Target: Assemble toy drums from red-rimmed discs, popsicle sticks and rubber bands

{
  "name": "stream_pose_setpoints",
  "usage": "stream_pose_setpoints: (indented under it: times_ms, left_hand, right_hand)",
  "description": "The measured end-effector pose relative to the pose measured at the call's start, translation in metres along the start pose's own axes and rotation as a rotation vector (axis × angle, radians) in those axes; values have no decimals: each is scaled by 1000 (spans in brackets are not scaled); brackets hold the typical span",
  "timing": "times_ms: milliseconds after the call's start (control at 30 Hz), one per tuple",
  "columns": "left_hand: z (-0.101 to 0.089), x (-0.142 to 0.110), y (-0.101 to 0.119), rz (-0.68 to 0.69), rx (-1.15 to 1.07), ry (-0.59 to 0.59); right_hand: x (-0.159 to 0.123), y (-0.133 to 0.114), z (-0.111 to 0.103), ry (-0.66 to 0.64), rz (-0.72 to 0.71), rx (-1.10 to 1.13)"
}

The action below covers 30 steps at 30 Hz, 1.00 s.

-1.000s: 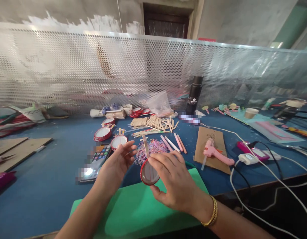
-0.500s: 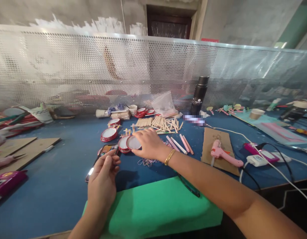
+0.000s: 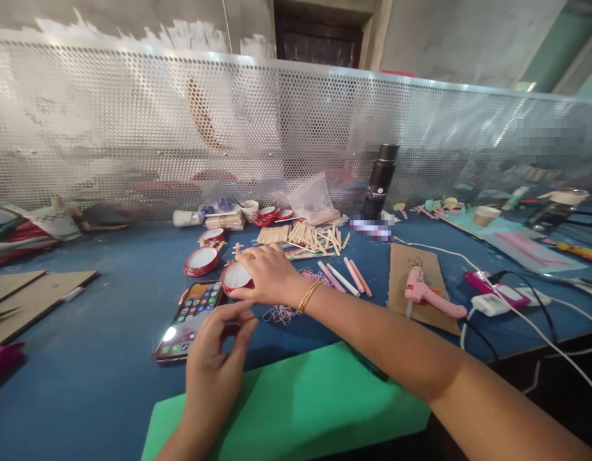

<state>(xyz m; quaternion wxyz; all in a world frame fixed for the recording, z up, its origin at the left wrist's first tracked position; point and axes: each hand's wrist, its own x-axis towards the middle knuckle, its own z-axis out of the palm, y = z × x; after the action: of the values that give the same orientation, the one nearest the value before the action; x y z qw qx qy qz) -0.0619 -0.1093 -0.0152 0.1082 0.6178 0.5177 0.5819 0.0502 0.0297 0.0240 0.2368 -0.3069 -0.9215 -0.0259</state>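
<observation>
My right hand (image 3: 269,272), with a gold bracelet at the wrist, spans a round white-faced disc with a red rim (image 3: 234,276), fingertips at its far edge and thumb at its near edge. The hand hides the disc's right side. Closer to me, my left hand (image 3: 221,346) is raised with curled fingers, thumb and forefinger tips together; whether anything small is between them I cannot make out. A lit phone (image 3: 192,314) lies just left of that hand. More red-rimmed discs (image 3: 201,261) are stacked behind the phone.
Wooden sticks (image 3: 319,237), a tangle of coloured bands (image 3: 281,314) and pink and white pens (image 3: 344,278) lie beyond my right hand. A pink glue gun (image 3: 430,294) rests on cardboard (image 3: 396,275), near cables. A black bottle (image 3: 381,182) stands behind; a green sheet (image 3: 296,403) covers the near edge.
My left hand has moved right, uncovering the phone, and its thumb and forefinger have come together. My right hand has shifted slightly left; of two discs beside it, only one now shows.
</observation>
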Motion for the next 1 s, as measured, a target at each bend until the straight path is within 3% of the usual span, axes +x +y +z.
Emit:
stream_pose_setpoints:
  times_ms: [100, 200, 400, 467, 600, 767, 900, 1000]
  left_hand:
    - [5, 2, 11, 206, 95, -132]
    - [16, 4, 23, 304, 144, -273]
    - [52, 32, 40, 304, 311, -406]
    - [65, 49, 42, 277, 460, -425]
    - [89, 77, 38, 385, 641, -480]
    - [111, 90, 32, 412, 678, -467]
    - [120, 90, 31, 466, 531, -334]
    - [124, 86, 28, 492, 455, -355]
  right_hand:
    - [-28, 14, -22, 41, 22, 1]
    - [-64, 37, -47, 4, 115, -26]
    - [-122, 86, -91, -125, 447, -107]
    - [-130, 97, -103, -189, 532, -145]
    - [-133, 117, -118, -257, 628, -214]
    - [-124, 120, -111, -144, 608, -269]
    - [-118, 92, -77, 24, 446, -304]
    - [-114, 71, -49, 42, 271, -242]
